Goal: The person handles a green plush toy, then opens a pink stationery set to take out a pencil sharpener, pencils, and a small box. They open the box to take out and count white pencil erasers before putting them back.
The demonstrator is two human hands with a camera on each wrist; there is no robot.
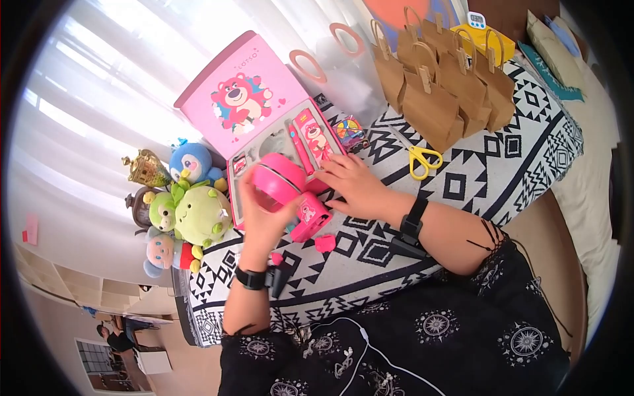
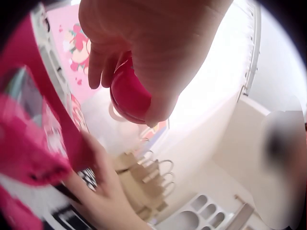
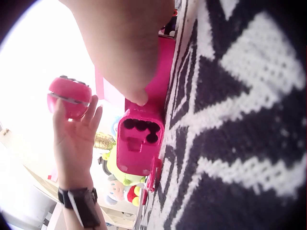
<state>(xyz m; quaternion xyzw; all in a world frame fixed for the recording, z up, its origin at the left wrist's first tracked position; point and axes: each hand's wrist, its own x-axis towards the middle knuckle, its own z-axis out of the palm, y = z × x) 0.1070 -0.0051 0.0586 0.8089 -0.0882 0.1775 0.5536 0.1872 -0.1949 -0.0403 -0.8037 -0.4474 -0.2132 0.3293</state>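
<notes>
A round pink object point(image 1: 279, 179) with a dark band is held up by my left hand point(image 1: 263, 221), thumb and fingers curled round its sides; the left wrist view shows the same pink ball-like piece point(image 2: 130, 93). My right hand point(image 1: 356, 187) rests at the front edge of the pink gift box point(image 1: 232, 99), fingers extended. Between the hands, a pink case point(image 1: 310, 218) lies on the cloth; in the right wrist view its end point(image 3: 139, 148) shows several dark round holes. Inside the box are a pink bear-print packet point(image 1: 314, 135) and a slim pink item point(image 1: 301, 150).
Small pink pieces point(image 1: 324, 243) lie on the patterned cloth point(image 1: 376, 247). Plush toys point(image 1: 201, 211) and a gold trophy point(image 1: 146, 167) stand at the left. Yellow scissors point(image 1: 422, 162), brown paper bags point(image 1: 429, 109) and a white timer point(image 1: 476, 20) are at the right.
</notes>
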